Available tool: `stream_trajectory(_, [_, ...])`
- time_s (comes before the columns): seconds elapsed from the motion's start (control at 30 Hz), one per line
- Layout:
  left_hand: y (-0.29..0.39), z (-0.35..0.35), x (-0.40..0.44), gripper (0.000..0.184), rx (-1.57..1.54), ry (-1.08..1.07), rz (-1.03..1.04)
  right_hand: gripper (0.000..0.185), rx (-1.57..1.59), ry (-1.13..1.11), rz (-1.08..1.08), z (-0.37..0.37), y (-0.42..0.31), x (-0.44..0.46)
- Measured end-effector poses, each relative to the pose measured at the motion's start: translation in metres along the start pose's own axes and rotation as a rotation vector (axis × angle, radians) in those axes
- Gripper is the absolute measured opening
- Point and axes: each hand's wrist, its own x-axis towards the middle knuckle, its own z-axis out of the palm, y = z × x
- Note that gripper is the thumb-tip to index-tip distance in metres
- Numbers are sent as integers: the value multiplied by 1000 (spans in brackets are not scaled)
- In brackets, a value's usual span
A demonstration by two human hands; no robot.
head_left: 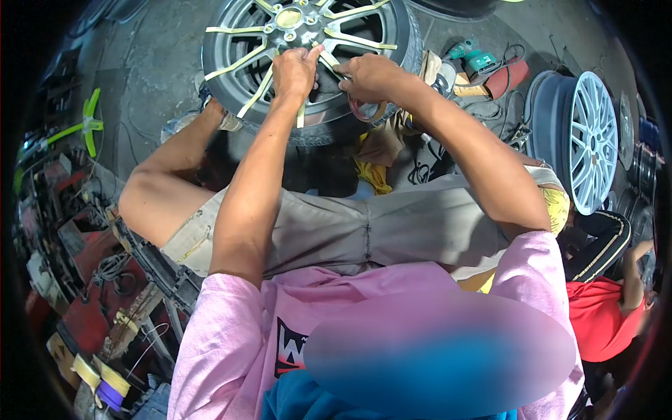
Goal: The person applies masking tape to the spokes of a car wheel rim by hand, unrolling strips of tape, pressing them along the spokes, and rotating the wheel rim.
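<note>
A car wheel point(329, 108) with a tyre lies face up in front of me, strips of yellow masking tape point(360, 38) running along its spokes. My left hand point(295, 73) is closed over a lower spoke, its fingertips at the inner end of a tape strip near the hub. At the outer end of that strip, my right hand point(374, 78) pinches the tape between thumb and fingers. A tape roll point(369, 112) hangs beneath my right palm; how it is held is hidden. More yellow tape covers the hub centre point(288, 18).
A green power sander point(479, 61) and its cord lie right of the wheel. A bare blue-grey rim point(591, 143) stands farther right, near a person in a red shirt point(605, 318). Tools and a cable point(115, 269) clutter the left side, with tape rolls point(105, 381) below.
</note>
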Motion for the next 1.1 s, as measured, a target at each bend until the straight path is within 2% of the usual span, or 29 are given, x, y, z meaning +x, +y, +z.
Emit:
stream_trajectory(0.2, [-14,5,3,54,241,17,112,50,-28,-124,61,-5,-7,4])
stream_trajectory(0.27, [-21,8,7,57,401,135,248,50,-49,-121,56,-2,-6,6])
stream_trajectory(0.5, [-19,8,8,57,461,126,278,51,-19,-70,59,9,-2,10])
stream_trajectory(0.6, [-19,6,11,57,443,100,241,52,-36,-85,38,6,-4,11])
stream_trajectory(0.67, [-19,7,13,51,502,68,247,37,13,-73,64,1,-8,4])
stream_trajectory(0.7, [-12,3,12,51,500,74,250,37,9,-68,63,1,-8,2])
stream_trajectory(0.77, [-1,-8,10,49,310,-176,32,39,-22,4,28,4,-7,-1])
stream_trajectory(0.87, [-8,-14,8,47,149,-254,-21,43,-28,29,21,0,-8,-6])
stream_trajectory(1.03, [-13,-15,2,44,54,-212,-88,41,-18,125,-3,11,-1,5])
stream_trajectory(1.1, [-13,-12,4,44,62,-202,-99,42,-35,242,-64,15,-2,12])
